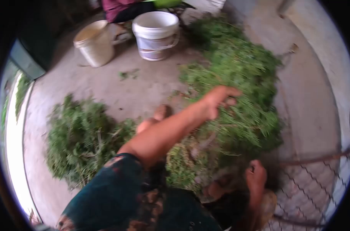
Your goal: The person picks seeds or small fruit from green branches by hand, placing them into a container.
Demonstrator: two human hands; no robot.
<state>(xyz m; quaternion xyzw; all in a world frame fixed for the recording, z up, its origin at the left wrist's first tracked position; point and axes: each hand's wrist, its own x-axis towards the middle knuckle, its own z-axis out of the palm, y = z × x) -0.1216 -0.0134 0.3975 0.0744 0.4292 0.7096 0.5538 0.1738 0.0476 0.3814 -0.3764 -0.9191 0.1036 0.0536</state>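
Left hand (221,101) reaches over one green pile (247,77), fingers parted; right hand (256,175), fingers curled.

And here's the wearer in a dark teal top (102,196), short left sleeve (125,163) stopping above a bare forearm (171,129)! Rusty-brown and pinkish patches (150,208) splash across the front, and there's near-black cloth (230,208) low on the right, its cut too blurred to call.
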